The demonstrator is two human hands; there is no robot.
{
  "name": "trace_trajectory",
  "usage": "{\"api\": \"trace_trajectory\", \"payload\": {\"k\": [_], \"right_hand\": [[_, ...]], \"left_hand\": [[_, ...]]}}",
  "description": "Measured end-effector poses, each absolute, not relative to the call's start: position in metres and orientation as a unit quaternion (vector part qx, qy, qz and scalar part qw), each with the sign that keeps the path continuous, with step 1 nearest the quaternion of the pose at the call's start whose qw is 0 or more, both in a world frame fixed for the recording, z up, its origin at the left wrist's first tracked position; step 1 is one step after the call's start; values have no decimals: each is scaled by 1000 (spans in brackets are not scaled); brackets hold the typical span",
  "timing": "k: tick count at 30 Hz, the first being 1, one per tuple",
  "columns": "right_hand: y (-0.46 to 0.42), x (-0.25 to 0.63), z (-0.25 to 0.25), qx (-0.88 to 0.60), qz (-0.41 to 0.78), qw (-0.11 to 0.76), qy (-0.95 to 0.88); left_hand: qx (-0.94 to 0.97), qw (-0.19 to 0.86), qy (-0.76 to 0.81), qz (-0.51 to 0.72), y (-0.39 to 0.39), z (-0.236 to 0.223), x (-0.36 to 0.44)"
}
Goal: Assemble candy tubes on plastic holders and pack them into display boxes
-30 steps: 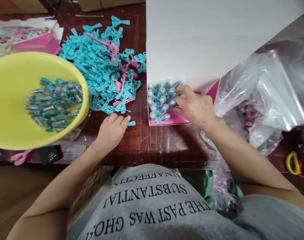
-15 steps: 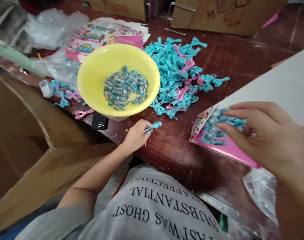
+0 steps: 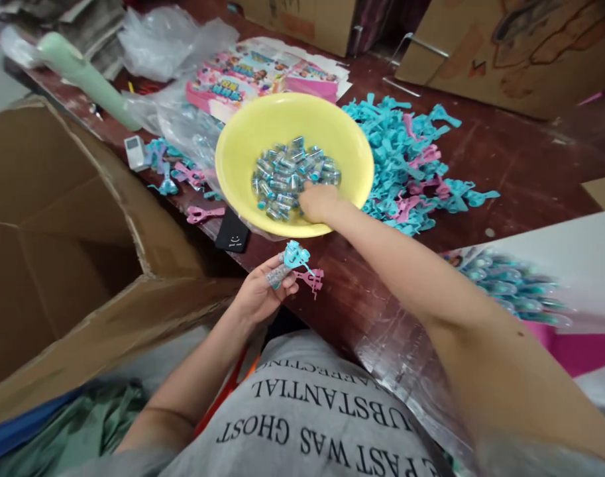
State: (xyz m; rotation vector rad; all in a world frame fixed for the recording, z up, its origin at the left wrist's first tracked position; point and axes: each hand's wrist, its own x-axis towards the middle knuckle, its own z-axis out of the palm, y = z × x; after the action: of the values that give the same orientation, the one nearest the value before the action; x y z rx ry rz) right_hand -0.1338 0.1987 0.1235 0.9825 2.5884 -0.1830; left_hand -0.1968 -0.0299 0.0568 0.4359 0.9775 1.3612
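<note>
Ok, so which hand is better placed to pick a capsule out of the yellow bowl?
Probably the right hand: it is inside the yellow bowl, at the capsules. The left hand is outside, holding a blue clip and a pink clip.

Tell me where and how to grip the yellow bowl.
Probably by the left rim of the yellow bowl, coming from outside and pinching the lip. Its wall flares outward, giving an edge to hold, and the small tubes lie lower, away from that rim. The right hand is inside, its arm crossing the near right edge.
</note>
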Motion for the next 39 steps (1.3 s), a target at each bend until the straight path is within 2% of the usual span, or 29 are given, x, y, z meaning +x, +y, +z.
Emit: {"api": "trace_trajectory", "payload": {"k": [5,10,14,18,21,26,33,36,39], "right_hand": [[170,-76,164,263,-96,45,959],[122,-20,181,182,-101,38,977],[104,5,177,173,-107,-37,978],[96,17,181,140,-44,-91,985],[89,22,185,110,1,-92,990],[80,26,183,73,100,-80,989],[77,26,177,65,127,-72,987],[76,25,173,59,117,-78,988],[73,24,166,59,88,-95,990]], "left_hand": [[145,668,393,615,-32,50,-212],[266,675,393,565,-16,58,-213],[412,653,393,499,-3,78,-218],[494,609,394,479,-1,97,-220],[536,561,413,477,-5,104,-215],[628,396,459,488,-11,104,-203],[716,207,507,432,-16,103,-199],[740,178,508,403,-15,103,-204],[766,195,484,375,-11,105,-215]]}}
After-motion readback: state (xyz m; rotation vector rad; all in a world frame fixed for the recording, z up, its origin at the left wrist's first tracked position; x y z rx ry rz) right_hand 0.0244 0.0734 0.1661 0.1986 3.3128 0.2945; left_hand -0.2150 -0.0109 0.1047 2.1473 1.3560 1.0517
